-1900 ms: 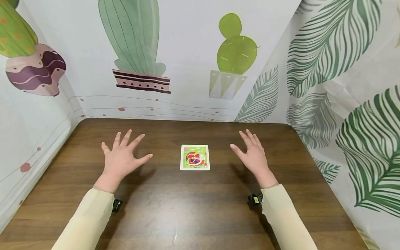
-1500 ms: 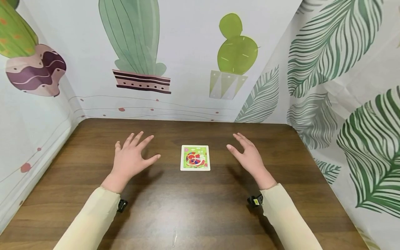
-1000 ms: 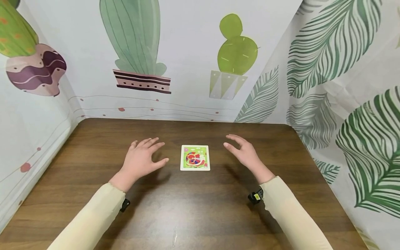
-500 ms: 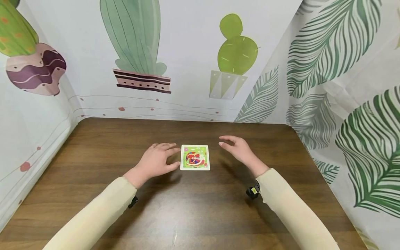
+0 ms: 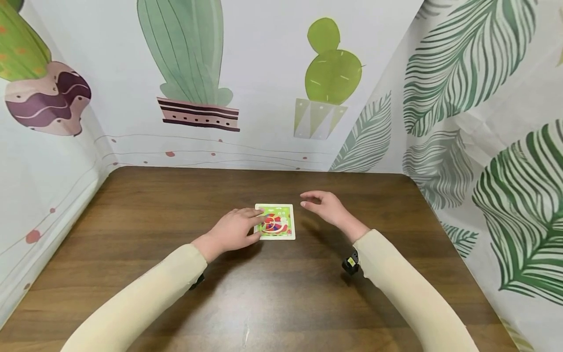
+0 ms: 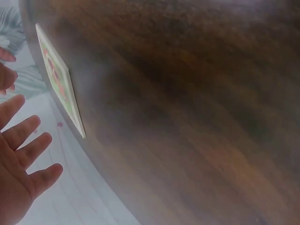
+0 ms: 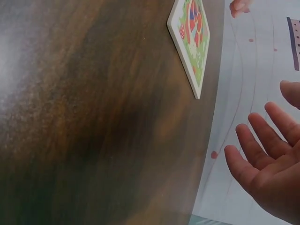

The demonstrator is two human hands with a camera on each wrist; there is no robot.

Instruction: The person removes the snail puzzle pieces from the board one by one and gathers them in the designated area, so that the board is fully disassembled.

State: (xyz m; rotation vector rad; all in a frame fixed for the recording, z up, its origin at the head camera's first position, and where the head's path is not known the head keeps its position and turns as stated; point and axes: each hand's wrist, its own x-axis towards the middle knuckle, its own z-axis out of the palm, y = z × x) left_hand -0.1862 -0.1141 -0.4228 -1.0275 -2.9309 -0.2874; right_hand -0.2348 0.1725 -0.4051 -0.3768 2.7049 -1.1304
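Note:
A square, flat picture board (image 5: 281, 226) with a pale border and a colourful snail on green lies on the brown table. My left hand (image 5: 229, 230) hovers at the board's left side, its fingertips overlapping that edge in the head view. From the left wrist view, the fingers (image 6: 33, 149) are spread and stand apart from the board (image 6: 58, 77). To the right of the board, my right hand (image 5: 331, 209) is held above the table with its thumb and fingers apart. Loosely bent fingers (image 7: 255, 147) show in the right wrist view, holding nothing.
The dark wooden table (image 5: 264, 303) stretches around the board. Behind it stands a white backdrop (image 5: 264, 73) printed with cacti, and a leaf-printed one (image 5: 484, 146) is on the right. A small black device (image 5: 350, 263) sits at my right wrist.
My left hand has moved right, from well left of the board to over its left edge. My right hand has come left, closer to the board, its fingers bending more. The board stays put.

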